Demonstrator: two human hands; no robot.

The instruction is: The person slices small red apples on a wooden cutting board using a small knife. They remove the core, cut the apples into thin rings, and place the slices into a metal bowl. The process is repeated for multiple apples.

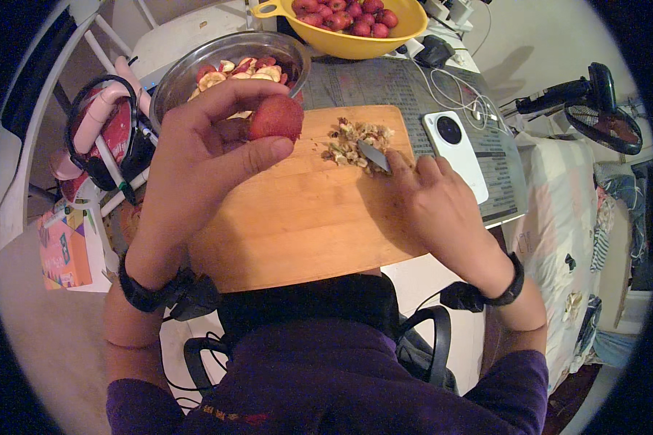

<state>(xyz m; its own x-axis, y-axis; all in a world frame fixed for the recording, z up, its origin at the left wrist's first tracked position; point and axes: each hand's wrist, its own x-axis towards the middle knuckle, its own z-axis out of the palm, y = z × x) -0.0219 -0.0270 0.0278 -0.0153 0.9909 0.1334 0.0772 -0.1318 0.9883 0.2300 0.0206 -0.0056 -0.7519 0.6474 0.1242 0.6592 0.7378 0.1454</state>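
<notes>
Between its thumb and fingers, my left hand [212, 141] holds a small round red fruit [276, 118] above the left part of a wooden cutting board [305, 217]. My right hand [432, 198] grips a small knife, its handle hidden under the fingers. The knife blade [374, 155] points up and left into a pile of fruit scraps [353, 142] near the board's far edge. Behind my left hand, a steel bowl [166, 70] holds cut pieces of red-skinned fruit with pale flesh [212, 81].
A yellow plastic basin [353, 48] of whole red fruits [337, 22] stands at the back. Right of the board lie a white smartphone [457, 155] and wired earphones [476, 114]. A black fan [601, 117] is farther right. Chair armrests [441, 337] flank my lap.
</notes>
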